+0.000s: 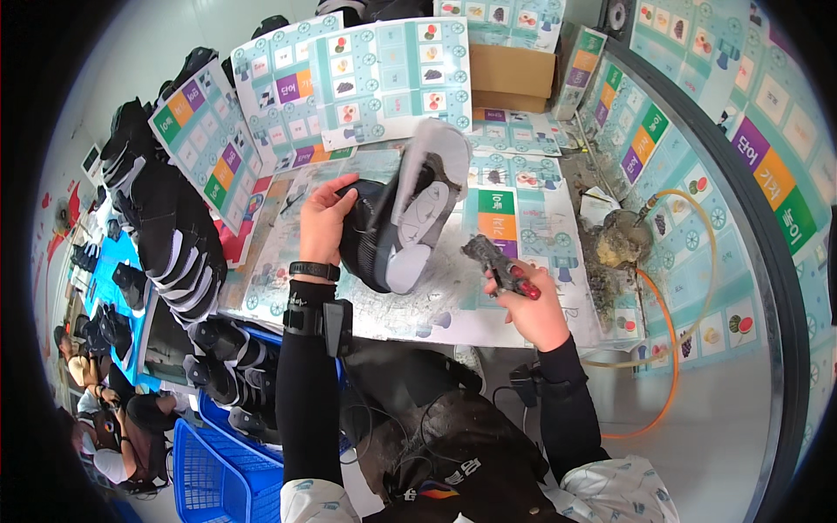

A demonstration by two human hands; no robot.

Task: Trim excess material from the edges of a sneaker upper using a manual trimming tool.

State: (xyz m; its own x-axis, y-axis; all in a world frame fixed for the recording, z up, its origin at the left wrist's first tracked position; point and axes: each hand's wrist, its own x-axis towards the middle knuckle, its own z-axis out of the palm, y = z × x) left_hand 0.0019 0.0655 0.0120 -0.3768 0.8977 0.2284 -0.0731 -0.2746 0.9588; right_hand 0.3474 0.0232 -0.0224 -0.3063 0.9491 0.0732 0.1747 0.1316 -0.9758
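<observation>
A black shoe [368, 240] with a pale grey sole is tilted up over the worktable [445, 327]. My left hand [325, 222] is closed on its dark upper, fingers and thumb at the edge. The grey underside [424, 216] faces right; part of the shoe is blurred. To the right, my right hand [536, 305] is wrapped round a crusted, dark grey tool with a red part [491, 258]. Its exact kind cannot be made out. The tool points up and left toward the shoe, apart from it.
Printed boards [392, 78] line the table's back and right side. A crusted metal cup [624, 237] with an orange hose [673, 366] sits at right. Stacked black shoes [166, 235] stand at left, above blue baskets [209, 471]. Other people [122, 427] sit at far left.
</observation>
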